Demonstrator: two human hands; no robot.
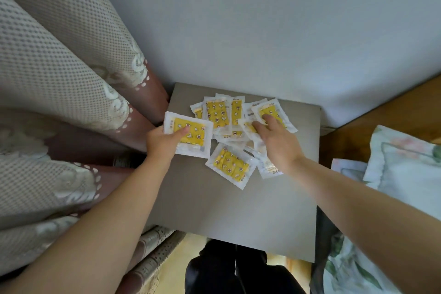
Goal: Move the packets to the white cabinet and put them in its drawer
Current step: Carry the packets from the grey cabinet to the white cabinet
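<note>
Packets [218, 114] are heaped on the tabletop [226, 210]; one is pinched by the left hand [162, 142] at nine o'clock, likely for stacking; others at two o'clock are touched, fingers outstretched, by the right hand [280, 145].

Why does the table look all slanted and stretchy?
Head view: the wide-angle lens bends the edges, so the grey table looks skewed; the light is soft and even, without glare; the packets look slightly soft, their small print unreadable.

Left grip [164, 142] pinches a packet [191, 136], thumb on top; right grip [276, 141] stretched forward, fingers straight.
</note>
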